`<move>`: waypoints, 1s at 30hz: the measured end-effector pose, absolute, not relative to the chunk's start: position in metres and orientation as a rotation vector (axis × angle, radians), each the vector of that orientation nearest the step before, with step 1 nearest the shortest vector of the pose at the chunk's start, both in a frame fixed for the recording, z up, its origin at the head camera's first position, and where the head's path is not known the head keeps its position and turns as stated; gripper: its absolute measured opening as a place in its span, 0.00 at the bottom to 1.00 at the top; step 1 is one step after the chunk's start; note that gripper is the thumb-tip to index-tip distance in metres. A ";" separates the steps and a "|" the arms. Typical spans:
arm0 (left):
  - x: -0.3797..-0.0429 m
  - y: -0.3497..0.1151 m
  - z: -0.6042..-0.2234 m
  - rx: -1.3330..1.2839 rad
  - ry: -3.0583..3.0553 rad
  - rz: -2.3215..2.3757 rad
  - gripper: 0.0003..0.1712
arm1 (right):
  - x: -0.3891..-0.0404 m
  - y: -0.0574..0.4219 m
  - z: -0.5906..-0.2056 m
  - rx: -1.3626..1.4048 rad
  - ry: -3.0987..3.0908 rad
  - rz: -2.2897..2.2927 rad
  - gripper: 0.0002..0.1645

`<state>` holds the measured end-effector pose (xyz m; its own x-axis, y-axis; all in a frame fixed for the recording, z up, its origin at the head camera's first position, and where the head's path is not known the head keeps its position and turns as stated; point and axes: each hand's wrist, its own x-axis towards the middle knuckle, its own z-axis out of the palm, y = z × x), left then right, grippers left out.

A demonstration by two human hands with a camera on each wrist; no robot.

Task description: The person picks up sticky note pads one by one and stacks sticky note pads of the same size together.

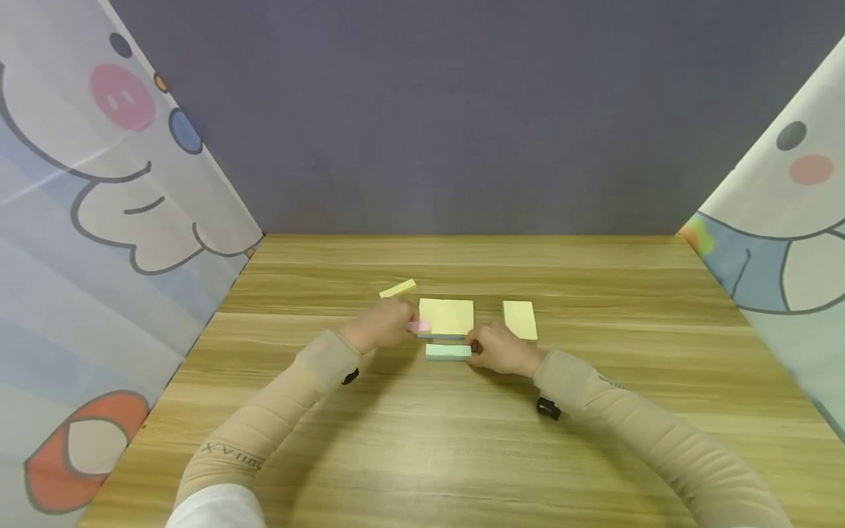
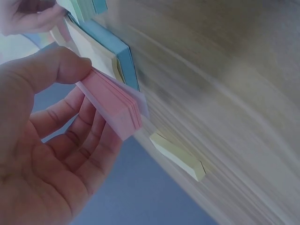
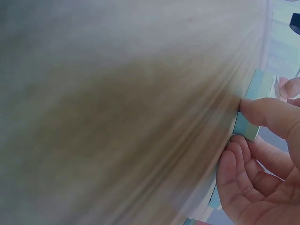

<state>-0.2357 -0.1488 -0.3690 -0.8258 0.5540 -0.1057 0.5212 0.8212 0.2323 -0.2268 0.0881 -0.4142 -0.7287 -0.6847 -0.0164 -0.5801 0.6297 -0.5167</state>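
My left hand [image 1: 386, 324] pinches a narrow pink sticky-note pad [image 2: 110, 101] between thumb and fingers, at the left edge of a larger stack of sticky notes [image 1: 447, 314]. That stack is pale yellow on top, with a blue layer beneath. Just in front of it lies a narrow sticky-note pad [image 1: 447, 352], light green above and blue-green below. At its right end is my right hand [image 1: 498, 348], holding it with the thumb on the near face and curled fingers at the other side. The right wrist view shows the thumb against this pad [image 3: 253, 91].
Behind my left hand a thin yellow sticky-note pad [image 1: 397, 288] lies at a slant. A yellow pad [image 1: 520, 320] sits right of the stack, beyond my right hand. The wooden table [image 1: 422, 455] meets a dark back panel [image 1: 422, 117], with cartoon-printed curtains at both sides.
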 end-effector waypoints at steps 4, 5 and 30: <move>-0.233 -0.145 -0.372 0.876 2.837 0.284 0.05 | -0.226 0.089 -0.415 -1.057 2.629 -0.734 0.17; -0.233 -0.144 -0.372 0.879 2.833 0.289 0.06 | -0.225 0.089 -0.415 -1.058 2.624 -0.737 0.17; -0.228 -0.123 -0.370 1.012 2.822 0.177 0.03 | -0.228 0.090 -0.417 -1.072 2.637 -0.751 0.16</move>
<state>-0.2279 -0.1232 -0.3699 -0.7645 0.6382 -0.0905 0.6219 0.7673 0.1566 -0.2278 0.0897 -0.4169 -0.7178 -0.6962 0.0078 -0.5958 0.6084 -0.5243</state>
